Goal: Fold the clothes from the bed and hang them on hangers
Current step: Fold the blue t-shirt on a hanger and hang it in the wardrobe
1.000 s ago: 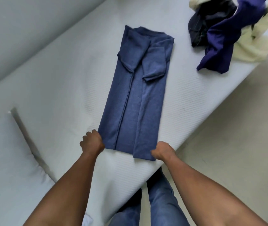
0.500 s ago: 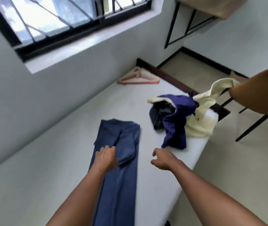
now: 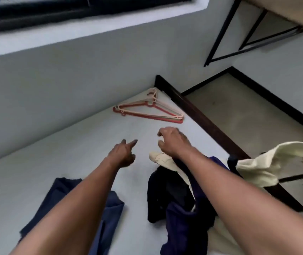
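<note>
A folded blue shirt (image 3: 110, 214) lies on the white bed (image 3: 73, 153), mostly hidden under my left forearm. To its right is a heap of clothes (image 3: 182, 205): black, dark purple and cream pieces. A stack of red and pink hangers (image 3: 148, 109) rests in the bed's far corner by the wall. Both arms are stretched toward the hangers. My left hand (image 3: 124, 153) is open, fingers pointing forward, holding nothing. My right hand (image 3: 172, 141) hovers above the bed with fingers curled apart, empty, a short way from the hangers.
A dark wooden bed frame (image 3: 207, 126) runs along the right edge of the bed. A cream garment (image 3: 268, 162) drapes over a chair at the right. A black-legged table (image 3: 239, 30) stands at the far right; the window wall is to the left.
Both hands let go of the folded blue shirt's near edge and reached far forward over the bed. The view swung up toward the hangers in the corner.
</note>
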The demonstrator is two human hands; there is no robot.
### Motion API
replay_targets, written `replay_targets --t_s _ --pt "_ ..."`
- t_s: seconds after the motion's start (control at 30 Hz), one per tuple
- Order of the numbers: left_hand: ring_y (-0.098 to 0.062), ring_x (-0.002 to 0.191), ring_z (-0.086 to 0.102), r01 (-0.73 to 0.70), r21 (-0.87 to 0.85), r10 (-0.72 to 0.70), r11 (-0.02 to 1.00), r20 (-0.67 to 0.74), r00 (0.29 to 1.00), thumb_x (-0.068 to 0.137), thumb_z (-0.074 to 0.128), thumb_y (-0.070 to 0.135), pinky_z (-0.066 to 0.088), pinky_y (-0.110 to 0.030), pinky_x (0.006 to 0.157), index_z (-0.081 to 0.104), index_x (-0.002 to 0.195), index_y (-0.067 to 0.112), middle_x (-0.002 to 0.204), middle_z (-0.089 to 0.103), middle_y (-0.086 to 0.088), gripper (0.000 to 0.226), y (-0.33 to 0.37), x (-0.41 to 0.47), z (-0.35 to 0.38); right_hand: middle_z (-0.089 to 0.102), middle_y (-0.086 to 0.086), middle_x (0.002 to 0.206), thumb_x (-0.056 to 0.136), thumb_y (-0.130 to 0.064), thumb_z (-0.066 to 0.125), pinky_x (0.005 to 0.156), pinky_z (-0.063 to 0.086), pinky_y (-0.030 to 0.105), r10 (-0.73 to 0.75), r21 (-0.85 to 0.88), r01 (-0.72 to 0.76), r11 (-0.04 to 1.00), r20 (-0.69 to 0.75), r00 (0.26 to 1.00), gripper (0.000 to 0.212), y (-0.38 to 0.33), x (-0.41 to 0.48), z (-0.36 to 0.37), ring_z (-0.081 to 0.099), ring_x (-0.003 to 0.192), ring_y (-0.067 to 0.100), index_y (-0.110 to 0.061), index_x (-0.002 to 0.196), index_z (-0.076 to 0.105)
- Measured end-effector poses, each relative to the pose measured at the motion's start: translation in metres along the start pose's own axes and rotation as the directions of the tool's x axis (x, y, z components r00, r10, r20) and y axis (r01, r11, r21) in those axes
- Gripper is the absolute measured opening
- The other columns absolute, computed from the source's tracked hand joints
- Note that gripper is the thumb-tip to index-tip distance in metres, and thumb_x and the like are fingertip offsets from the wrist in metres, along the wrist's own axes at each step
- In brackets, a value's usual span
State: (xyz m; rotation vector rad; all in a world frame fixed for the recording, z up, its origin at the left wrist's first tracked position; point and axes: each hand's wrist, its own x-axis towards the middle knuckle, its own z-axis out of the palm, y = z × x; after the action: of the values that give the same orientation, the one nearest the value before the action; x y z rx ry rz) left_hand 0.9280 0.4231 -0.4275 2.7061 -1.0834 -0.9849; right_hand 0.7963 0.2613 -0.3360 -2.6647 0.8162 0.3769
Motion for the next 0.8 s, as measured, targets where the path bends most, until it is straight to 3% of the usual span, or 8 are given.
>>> replay_targets --t_s 0.13,0.23,0.33,0.47,0.6,0.7,0.8 --pt "-0.051 0.155 -0.005 0.121 -0.017 -0.109 0.992 0.322 0.940 0.096 0.065 0.051 0.014 -0.059 0.126 0.009 0.160 0.053 0.169 -0.024 -0.010 0.085 -0.019 0.057 0.040 0.048 0.015 0.153 0.099 -0.025 0.057 0.110 0.045 0.047 -0.022 -0.166 0.037 0.985 0.092 0.996 0.051 0.030 0.078 0.000 0.048 0.138 0.036 -0.012 0.148 0.048" --pt "-0.059 0.142 -0.033 0.138 0.003 -0.130 0.990 0.366 0.921 0.094 0.065 0.056 0.002 -0.065 0.123 -0.002 0.161 0.050 0.160 -0.043 -0.013 0.095 -0.020 0.065 0.071 0.046 0.015 0.154 0.100 -0.016 0.052 0.114 0.042 0.051 -0.060 -0.225 0.078 0.971 0.085 0.995 0.050 0.042 0.135 0.009 0.047 0.140 0.038 -0.014 0.149 0.045" --pt "-0.061 0.135 -0.040 0.119 0.000 -0.111 0.993 0.350 0.930 0.093 0.065 0.058 -0.006 -0.067 0.119 -0.005 0.162 0.046 0.157 -0.045 -0.016 0.099 -0.018 0.065 0.077 0.045 0.014 0.155 0.098 -0.011 0.047 0.116 0.040 0.048 -0.052 -0.219 0.052 0.974 0.005 0.999 0.052 0.055 0.184 0.020 0.046 0.140 0.038 -0.018 0.150 0.044" --pt "-0.056 0.134 -0.045 0.137 -0.032 -0.117 0.990 0.355 0.928 0.094 0.063 0.058 0.005 -0.072 0.120 -0.009 0.159 0.051 0.154 -0.051 -0.010 0.098 -0.022 0.069 0.086 0.060 0.017 0.132 0.093 -0.018 0.052 0.103 0.050 0.044 -0.059 -0.317 0.032 0.948 -0.077 0.995 0.036 0.074 0.222 0.045 0.059 0.122 0.042 -0.019 0.128 0.059" --pt "-0.056 0.132 -0.048 0.157 0.051 -0.165 0.986 0.352 0.921 0.098 0.057 0.055 0.014 -0.077 0.117 -0.017 0.157 0.051 0.144 -0.059 -0.008 0.095 -0.014 0.076 0.097 0.065 0.022 0.113 0.087 -0.005 0.060 0.087 0.054 0.040 -0.136 -0.381 0.076 0.922 -0.134 0.982 0.028 0.089 0.235 0.054 0.064 0.102 0.045 -0.009 0.114 0.065" --pt "-0.058 0.130 -0.049 0.152 0.097 -0.176 0.984 0.342 0.923 0.099 0.055 0.054 0.012 -0.078 0.116 -0.019 0.157 0.049 0.132 -0.061 -0.009 0.094 -0.008 0.081 0.106 0.066 0.022 0.109 0.088 -0.011 0.059 0.083 0.049 0.034 -0.121 -0.360 0.072 0.930 -0.115 0.986 0.028 0.101 0.235 0.057 0.064 0.101 0.044 -0.002 0.115 0.065" --pt "-0.059 0.132 -0.047 0.167 0.119 -0.197 0.979 0.328 0.924 0.100 0.055 0.053 0.014 -0.078 0.116 -0.020 0.157 0.049 0.145 -0.058 -0.013 0.094 -0.009 0.081 0.106 0.067 0.023 0.100 0.089 -0.002 0.059 0.072 0.042 0.032 -0.202 -0.435 0.123 0.892 -0.139 0.969 0.017 0.103 0.229 0.060 0.066 0.093 0.044 -0.001 0.103 0.068"
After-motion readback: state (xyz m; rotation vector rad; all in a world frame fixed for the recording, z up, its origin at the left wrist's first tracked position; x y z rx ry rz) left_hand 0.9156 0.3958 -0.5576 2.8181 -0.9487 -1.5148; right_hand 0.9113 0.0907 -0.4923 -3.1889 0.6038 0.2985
